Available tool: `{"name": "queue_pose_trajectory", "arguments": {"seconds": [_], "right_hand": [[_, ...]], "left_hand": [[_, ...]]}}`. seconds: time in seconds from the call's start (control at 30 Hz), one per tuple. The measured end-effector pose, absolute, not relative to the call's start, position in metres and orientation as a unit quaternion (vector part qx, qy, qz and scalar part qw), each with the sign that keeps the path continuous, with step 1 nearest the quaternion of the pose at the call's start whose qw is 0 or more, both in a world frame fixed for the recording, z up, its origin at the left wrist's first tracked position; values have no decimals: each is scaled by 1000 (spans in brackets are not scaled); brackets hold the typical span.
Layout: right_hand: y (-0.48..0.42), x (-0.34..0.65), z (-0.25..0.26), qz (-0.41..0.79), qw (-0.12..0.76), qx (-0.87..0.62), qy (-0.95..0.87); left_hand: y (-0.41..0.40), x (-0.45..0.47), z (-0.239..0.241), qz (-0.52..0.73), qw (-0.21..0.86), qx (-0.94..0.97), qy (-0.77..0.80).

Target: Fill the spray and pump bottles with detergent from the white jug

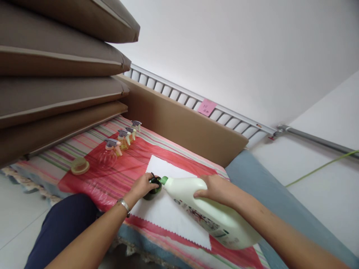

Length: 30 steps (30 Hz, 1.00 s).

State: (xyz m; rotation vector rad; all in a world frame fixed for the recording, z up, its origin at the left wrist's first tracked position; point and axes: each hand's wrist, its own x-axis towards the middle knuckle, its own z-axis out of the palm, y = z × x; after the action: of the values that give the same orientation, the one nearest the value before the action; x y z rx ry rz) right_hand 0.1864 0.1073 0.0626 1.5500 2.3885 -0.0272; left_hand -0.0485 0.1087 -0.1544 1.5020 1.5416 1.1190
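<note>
My right hand (215,189) is wrapped round the handle of a big pale green jug (213,216), which looks like a laundry detergent bottle. The jug is tilted, its green mouth (164,180) pointing left. Right at that mouth, my left hand (143,185) grips a small dark green bottle (151,193) with black parts at its top. Whether the two mouths touch, or any liquid flows, I cannot tell. Beneath both lies a white cloth (171,220) with zigzag edges, spread on a red plastic sheet (123,186).
Several clear spray bottles (108,155) with grey and pink heads stand behind on the left. A round yellowish tub (80,166) sits near the sheet's left corner. Thick brown cushions (61,89) are stacked at left. A brown board (179,119) leans along the white radiator (168,91).
</note>
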Motion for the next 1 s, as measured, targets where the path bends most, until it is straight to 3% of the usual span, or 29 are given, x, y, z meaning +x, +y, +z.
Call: {"name": "queue_pose_trajectory", "arguments": {"seconds": [1.0], "right_hand": [[108,186,63,-7,152,533,833]], "left_hand": [[108,-49,-157,449,348,584,580]]}}
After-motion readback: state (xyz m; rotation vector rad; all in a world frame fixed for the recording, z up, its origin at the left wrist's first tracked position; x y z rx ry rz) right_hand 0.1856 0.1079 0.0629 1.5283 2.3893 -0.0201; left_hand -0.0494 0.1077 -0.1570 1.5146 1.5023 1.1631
